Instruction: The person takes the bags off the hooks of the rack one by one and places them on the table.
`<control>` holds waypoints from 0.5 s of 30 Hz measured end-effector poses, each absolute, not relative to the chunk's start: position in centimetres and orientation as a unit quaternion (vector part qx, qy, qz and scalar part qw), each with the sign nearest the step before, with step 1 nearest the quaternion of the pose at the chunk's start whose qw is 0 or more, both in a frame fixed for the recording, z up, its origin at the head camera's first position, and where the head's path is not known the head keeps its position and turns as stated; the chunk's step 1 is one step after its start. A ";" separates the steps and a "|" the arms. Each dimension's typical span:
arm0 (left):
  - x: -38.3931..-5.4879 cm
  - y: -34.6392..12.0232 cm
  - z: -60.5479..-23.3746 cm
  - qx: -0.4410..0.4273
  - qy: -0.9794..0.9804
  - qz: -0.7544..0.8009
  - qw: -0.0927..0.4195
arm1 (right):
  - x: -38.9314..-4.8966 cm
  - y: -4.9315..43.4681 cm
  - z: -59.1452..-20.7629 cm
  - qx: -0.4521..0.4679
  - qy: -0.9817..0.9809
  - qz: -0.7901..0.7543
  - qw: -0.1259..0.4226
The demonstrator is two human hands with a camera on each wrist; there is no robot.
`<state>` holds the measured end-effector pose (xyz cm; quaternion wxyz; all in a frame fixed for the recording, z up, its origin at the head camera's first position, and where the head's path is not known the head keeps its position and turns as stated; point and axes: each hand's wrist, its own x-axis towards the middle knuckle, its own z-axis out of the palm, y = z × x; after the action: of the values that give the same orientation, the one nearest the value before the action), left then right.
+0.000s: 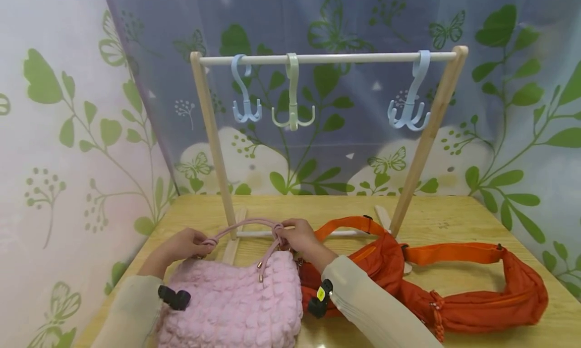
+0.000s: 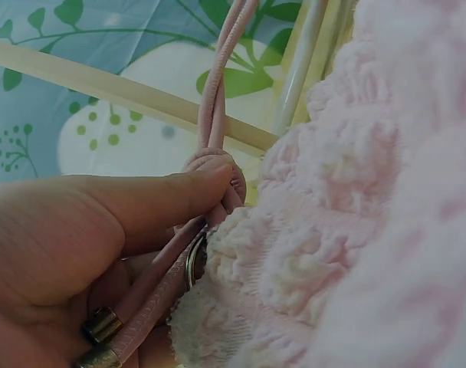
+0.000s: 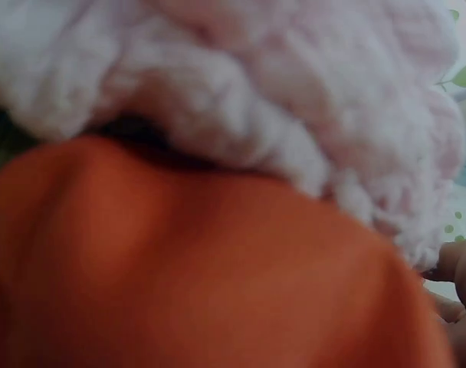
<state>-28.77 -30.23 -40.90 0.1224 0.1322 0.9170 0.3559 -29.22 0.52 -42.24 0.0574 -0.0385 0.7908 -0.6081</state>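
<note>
A pink puffy handbag (image 1: 231, 302) is at the front left of the wooden table, with its thin cord strap (image 1: 254, 220) arched above it. At the strap's left end, my left hand (image 1: 185, 247) pinches the knot; in the left wrist view the thumb presses on that knot (image 2: 218, 165), beside two metal-tipped cord ends (image 2: 103, 326). My right hand (image 1: 301, 237) pinches the knot at the strap's right end. Orange-red fabric (image 3: 202, 261) and the pink bag (image 3: 241, 100) fill most of the right wrist view, leaving only a bit of the hand at its right edge.
Two orange-red waist bags (image 1: 481, 307) lie to the right, one partly behind my right forearm. Behind stands a wooden rack with a white bar (image 1: 354, 58). Two blue hooks (image 1: 410, 96) and one green hook (image 1: 293, 96) hang on it.
</note>
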 end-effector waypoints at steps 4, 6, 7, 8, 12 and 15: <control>-28.8 -30.2 -41.1 0.125 0.924 0.341 0.123 | -29.0 0.4 -42.1 -0.058 0.835 -0.546 0.021; -28.7 -30.1 -41.1 0.123 0.927 0.334 0.123 | -28.9 0.5 -41.9 -0.068 0.850 -0.523 0.012; -28.7 -30.1 -41.0 0.123 0.929 0.328 0.120 | -28.8 0.5 -41.9 -0.072 0.853 -0.517 0.010; -28.7 -30.0 -41.0 0.124 0.931 0.323 0.119 | -28.8 0.5 -41.7 -0.074 0.856 -0.512 0.010; -28.7 -29.7 -40.7 0.121 0.944 0.287 0.106 | -28.6 0.6 -41.4 -0.081 0.860 -0.504 0.014; -28.8 -29.6 -40.6 0.118 0.951 0.268 0.101 | -28.6 0.7 -41.4 -0.094 0.867 -0.489 0.007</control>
<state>-28.81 -29.56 -40.59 0.1013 0.1176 0.9509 0.2677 -28.57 0.69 -41.36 0.0070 -0.0941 0.8670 -0.4893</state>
